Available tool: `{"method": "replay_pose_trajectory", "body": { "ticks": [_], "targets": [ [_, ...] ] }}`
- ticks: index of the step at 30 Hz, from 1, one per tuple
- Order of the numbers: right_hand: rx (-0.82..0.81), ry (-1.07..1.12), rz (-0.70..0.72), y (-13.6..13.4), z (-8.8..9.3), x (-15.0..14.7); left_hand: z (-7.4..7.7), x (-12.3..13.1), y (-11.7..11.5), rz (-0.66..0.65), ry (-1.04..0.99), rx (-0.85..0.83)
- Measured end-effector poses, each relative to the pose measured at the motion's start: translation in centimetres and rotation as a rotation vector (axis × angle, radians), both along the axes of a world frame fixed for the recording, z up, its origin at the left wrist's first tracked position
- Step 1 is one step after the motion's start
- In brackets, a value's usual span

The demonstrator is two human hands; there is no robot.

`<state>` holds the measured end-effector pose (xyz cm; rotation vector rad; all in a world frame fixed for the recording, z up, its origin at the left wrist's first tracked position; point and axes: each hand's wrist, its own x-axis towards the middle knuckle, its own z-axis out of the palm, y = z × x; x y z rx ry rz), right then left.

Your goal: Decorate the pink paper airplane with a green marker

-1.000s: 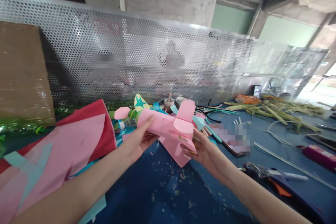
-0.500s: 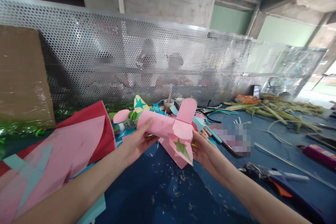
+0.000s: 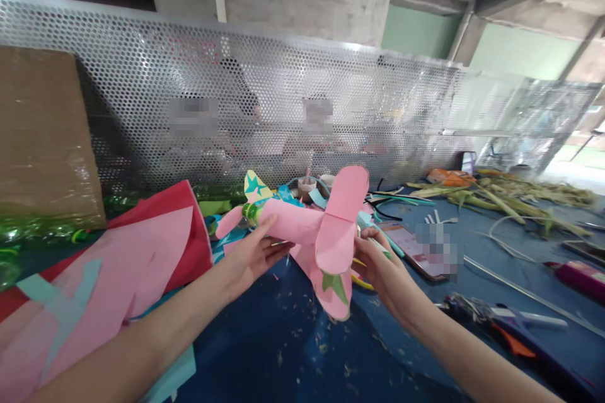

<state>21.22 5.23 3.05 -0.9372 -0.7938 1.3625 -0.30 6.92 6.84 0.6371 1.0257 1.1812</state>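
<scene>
Left hand [image 3: 253, 258] closed round body of pink paper model [image 3: 290, 220], thumb on top. Right hand [image 3: 380, 261] half-curled by its flapped end, can't tell if gripping. Model is above blue table [image 3: 236, 352], toward far edge, near perforated screen [image 3: 283, 88].

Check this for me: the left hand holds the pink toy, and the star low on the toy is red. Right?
Not quite: the star is green, not red, as the head view shows. The left hand does hold the pink toy.
</scene>
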Motion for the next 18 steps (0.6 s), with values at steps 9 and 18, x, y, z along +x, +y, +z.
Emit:
{"method": "replay_pose_trajectory", "body": {
  "ticks": [9,18],
  "targets": [
    [0.022,-0.115,0.059,-0.2,-0.5,0.3,-1.1,-0.9,-0.5,0.001,0.106,-0.002],
    [-0.012,-0.075,0.002,0.4,-0.3,0.4,-0.5,-3.1,-2.0,-0.349,0.693,-0.07]
  ]
}}
